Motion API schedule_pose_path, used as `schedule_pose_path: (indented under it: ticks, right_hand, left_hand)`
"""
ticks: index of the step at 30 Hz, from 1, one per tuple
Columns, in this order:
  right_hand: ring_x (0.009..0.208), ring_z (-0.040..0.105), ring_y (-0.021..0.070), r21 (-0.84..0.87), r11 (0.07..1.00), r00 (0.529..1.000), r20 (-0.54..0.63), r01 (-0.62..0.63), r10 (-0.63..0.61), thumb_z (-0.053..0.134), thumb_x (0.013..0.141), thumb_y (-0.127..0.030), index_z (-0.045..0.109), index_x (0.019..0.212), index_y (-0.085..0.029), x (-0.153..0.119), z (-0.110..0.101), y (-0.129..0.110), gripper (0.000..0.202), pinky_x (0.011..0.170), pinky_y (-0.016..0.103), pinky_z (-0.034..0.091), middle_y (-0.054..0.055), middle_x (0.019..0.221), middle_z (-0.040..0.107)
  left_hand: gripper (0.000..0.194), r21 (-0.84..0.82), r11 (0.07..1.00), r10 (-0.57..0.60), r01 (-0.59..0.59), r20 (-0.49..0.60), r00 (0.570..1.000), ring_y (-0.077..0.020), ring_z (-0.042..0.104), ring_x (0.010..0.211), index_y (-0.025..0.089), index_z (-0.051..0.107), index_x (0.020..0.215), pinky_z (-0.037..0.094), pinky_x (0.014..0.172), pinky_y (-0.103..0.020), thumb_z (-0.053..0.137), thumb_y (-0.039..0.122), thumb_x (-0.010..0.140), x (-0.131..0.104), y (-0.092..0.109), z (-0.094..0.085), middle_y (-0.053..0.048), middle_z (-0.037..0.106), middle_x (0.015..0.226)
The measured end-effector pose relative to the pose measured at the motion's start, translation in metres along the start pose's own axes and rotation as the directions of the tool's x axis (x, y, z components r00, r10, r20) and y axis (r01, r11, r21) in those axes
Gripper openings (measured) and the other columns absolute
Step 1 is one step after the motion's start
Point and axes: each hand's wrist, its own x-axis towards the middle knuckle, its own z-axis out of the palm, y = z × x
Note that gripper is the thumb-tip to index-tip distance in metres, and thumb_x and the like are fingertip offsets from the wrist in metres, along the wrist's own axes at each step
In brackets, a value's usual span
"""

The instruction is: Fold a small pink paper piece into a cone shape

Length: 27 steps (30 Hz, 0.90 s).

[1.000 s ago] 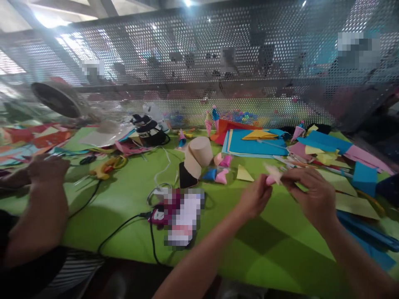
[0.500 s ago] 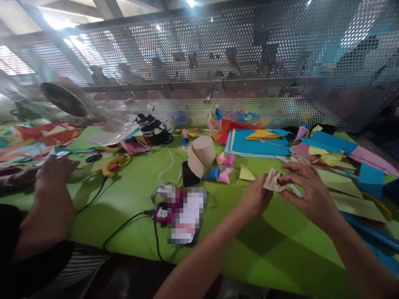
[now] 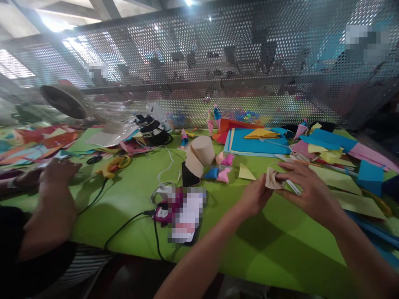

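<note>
We pinch the small tan paper piece [image 3: 272, 179] between left hand [image 3: 254, 195] and right hand [image 3: 307, 189], its other fingers spread, above the desk's [image 3: 131, 195] right half, and a loose grip could, we judge, drop it among the scraps.

We see a bright green worktop [image 3: 131, 195] backed by a perforated metal screen [image 3: 218, 62]. A beige paper roll [image 3: 199, 154] stands near the middle, with small pink and blue paper cones [image 3: 222, 168] just beside it. Behind them lies a stack of blue paper sheets [image 3: 254, 145]. Yellow-handled scissors [image 3: 114, 164] lie towards the left, near a co-worker's forearm [image 3: 51, 211]. A black cable [image 3: 124, 226] crosses the front.
</note>
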Motion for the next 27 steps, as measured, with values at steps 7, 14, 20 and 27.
schedule_pose_path:
  ticks: [7,14,20,27]
  right_hand:
    - [0.126,0.062,0.0317,0.054,0.998,0.982,-0.188,0.023,-0.012,0.067,0.094,-0.03,0.074,0.104,-0.033,0.003,-0.002,-0.009,0.012,0.108,0.057,0.047,0.006,0.132,0.069]
    - [0.114,0.066,0.0313,0.068,0.995,0.962,-0.259,-0.074,0.089,0.064,0.095,-0.028,0.073,0.096,-0.028,0.001,0.007,-0.006,0.009,0.101,0.054,0.051,0.009,0.117,0.072]
    - [0.124,0.06,0.0341,-0.049,0.998,0.997,-0.065,0.026,-0.029,0.056,0.097,-0.028,0.073,0.104,-0.027,0.002,0.002,-0.013,0.018,0.104,0.058,0.045,0.009,0.137,0.066]
    - [0.139,0.048,0.0348,-0.095,0.993,0.985,0.162,0.075,-0.059,0.054,0.1,-0.037,0.07,0.107,-0.025,0.003,0.001,-0.016,0.021,0.111,0.058,0.04,0.008,0.156,0.051]
  left_hand:
    - [0.045,-0.154,0.987,0.037,-0.041,-0.025,0.999,-0.0226,0.052,0.141,0.02,0.042,0.147,0.041,0.117,-0.042,0.046,0.031,0.104,0.004,0.001,0.0,-0.015,0.054,0.152]
    - [0.026,0.03,0.995,-0.094,0.093,0.005,0.996,-0.0216,0.068,0.104,0.02,0.051,0.124,0.055,0.093,-0.036,0.046,0.033,0.103,-0.001,0.011,-0.001,-0.012,0.07,0.118]
    - [0.017,0.115,0.985,-0.129,0.128,0.002,0.992,-0.0196,0.065,0.091,0.021,0.051,0.113,0.053,0.084,-0.032,0.049,0.033,0.101,0.002,0.011,0.001,-0.008,0.069,0.104]
    - [0.015,0.036,0.997,-0.069,0.068,0.043,0.997,-0.0183,0.061,0.084,0.02,0.048,0.106,0.05,0.077,-0.03,0.054,0.029,0.096,-0.001,0.002,0.001,-0.005,0.065,0.096]
